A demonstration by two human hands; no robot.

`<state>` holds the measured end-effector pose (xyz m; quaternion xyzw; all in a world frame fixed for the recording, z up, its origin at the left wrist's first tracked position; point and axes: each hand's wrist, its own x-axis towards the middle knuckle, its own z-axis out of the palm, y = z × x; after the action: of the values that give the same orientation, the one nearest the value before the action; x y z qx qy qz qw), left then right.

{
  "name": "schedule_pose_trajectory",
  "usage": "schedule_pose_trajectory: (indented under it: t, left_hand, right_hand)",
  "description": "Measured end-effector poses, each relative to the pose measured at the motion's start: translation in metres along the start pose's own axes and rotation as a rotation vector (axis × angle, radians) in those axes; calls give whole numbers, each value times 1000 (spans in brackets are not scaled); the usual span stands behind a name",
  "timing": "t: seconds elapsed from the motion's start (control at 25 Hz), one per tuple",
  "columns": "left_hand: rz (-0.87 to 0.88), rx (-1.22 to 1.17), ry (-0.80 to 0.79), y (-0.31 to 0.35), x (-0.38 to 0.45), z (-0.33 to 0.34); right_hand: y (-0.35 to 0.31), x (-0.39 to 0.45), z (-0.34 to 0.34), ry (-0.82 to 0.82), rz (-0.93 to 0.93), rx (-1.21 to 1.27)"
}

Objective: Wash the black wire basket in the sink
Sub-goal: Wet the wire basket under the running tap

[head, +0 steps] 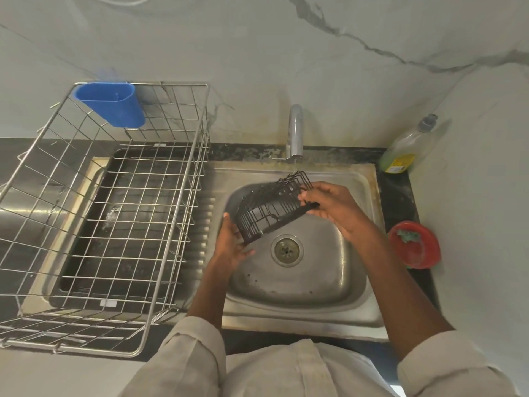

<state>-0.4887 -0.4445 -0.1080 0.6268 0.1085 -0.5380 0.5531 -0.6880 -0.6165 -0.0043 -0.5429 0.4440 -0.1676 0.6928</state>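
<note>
Hands (left [233, 245], right [333, 206]) grip tilted black wire basket [272, 209] over sink [363, 179].

The sink [300, 285] bowl lies open on its near half and around the drain [287, 250], with bare steel there. Its far-left part is filled by the black wire basket [272, 209], tilted, with the left hand [233, 245] gripping its near-left end and the right hand [332, 206] its far-right end. Both forearms cross the near rim. The tap [295, 133] overhangs the far rim, its stream falling onto the basket's far edge. Left of the bowl, the tall wire dish rack [108, 213] walls off that side. On the right surface stand a soap bottle [406, 150] far and a red bowl [415, 243] nearer, just beside the sink.
</note>
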Motion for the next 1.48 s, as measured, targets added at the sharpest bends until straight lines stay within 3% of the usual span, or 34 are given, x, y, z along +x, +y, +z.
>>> schedule_pose_trajectory:
  t: [0.12, 0.36, 0.44, 0.56, 0.72, 1.0, 1.12, 1.28, 1.48]
  left_hand:
    - [-123, -81, -59, 3, 0, 15]
    - [-39, -153, -137, 5, 8, 39]
    - [-9, -142, -99, 2, 4, 41]
    - [19, -79, -35, -7, 7, 45]
    - [-174, -128, 7, -29, 15, 61]
    - [-453, -228, -121, -41, 17, 59]
    - [-448, -16, -92, -48, 27, 46]
    - [-356, 52, -22, -54, 35, 40]
    - [-280, 133, -60, -54, 36, 57]
  right_hand:
    - [7, -11, -21, -75, -90, -83]
    - [-3, -25, -38, -302, -134, -135]
    - [-5, -23, -40, -253, -115, -153]
    - [-6, -22, -45, -42, -18, -13]
    - [-15, -22, -26, 143, 56, 353]
    - [-24, -14, 43, 119, 173, 205]
    - [-20, -8, 58, 124, 183, 206]
    - [-18, -14, 50, 138, 162, 159]
    - [-17, -25, 24, 217, 133, 139]
